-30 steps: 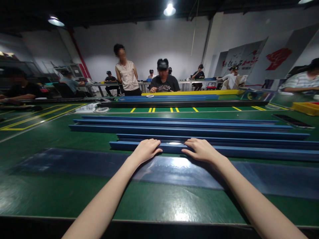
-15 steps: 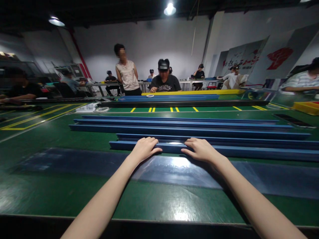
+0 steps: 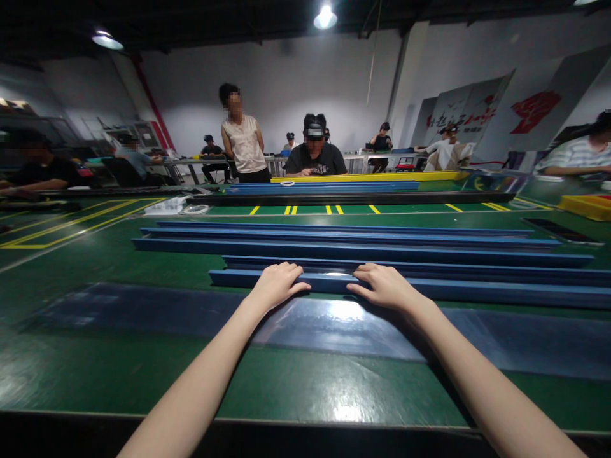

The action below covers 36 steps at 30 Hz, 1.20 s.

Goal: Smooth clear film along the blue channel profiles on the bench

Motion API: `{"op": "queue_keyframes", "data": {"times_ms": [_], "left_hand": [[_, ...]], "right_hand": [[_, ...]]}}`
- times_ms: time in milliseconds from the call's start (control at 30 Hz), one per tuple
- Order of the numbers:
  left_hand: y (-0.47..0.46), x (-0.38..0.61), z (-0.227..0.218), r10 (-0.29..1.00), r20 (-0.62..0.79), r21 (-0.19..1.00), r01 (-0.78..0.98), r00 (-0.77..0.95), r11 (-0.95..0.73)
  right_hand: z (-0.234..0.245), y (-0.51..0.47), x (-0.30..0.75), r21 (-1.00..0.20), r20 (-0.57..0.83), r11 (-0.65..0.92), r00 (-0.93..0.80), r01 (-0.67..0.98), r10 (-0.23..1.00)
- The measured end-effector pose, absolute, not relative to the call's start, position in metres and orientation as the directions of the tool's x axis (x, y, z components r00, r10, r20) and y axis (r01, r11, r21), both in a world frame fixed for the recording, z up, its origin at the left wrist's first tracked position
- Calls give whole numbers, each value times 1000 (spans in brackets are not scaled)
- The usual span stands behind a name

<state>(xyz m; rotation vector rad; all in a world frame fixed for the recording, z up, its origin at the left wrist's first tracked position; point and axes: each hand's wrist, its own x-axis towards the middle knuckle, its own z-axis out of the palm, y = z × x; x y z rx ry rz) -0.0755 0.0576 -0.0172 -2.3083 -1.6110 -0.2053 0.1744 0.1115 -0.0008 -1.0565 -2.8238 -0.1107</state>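
A long blue channel strip [image 3: 477, 289] lies across the green table, its right end running out of view. My left hand [image 3: 279, 282] grips it toward its left part, fingers over the top and thumb along the near wall. To the right, my right hand [image 3: 382, 284] holds the same strip in a matching grip, with a short shiny stretch showing between the two hands. Nearer to me, under my forearms, lies a long flat see-through plastic sheet [image 3: 324, 327]. My palms hide part of the strip.
Beyond lie more blue channel strips [image 3: 334, 245], a long black strip [image 3: 353, 198] and a yellow strip [image 3: 372, 177]. A phone [image 3: 561, 231] and a yellow tray [image 3: 589, 207] are at the right. A co-worker [image 3: 316, 156] sits opposite; another person [image 3: 245, 143] stands behind the table.
My hands and the blue strip have not visibly moved. The co-worker opposite has lowered their head and a hand slightly.
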Motion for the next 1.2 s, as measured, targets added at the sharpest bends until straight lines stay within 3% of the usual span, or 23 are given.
{"op": "queue_keyframes", "data": {"times_ms": [1200], "left_hand": [[57,-76,-16,887,293,-150,934,356,-325]], "right_hand": [[0,112,174,20,135,753,-748,658,650]]}}
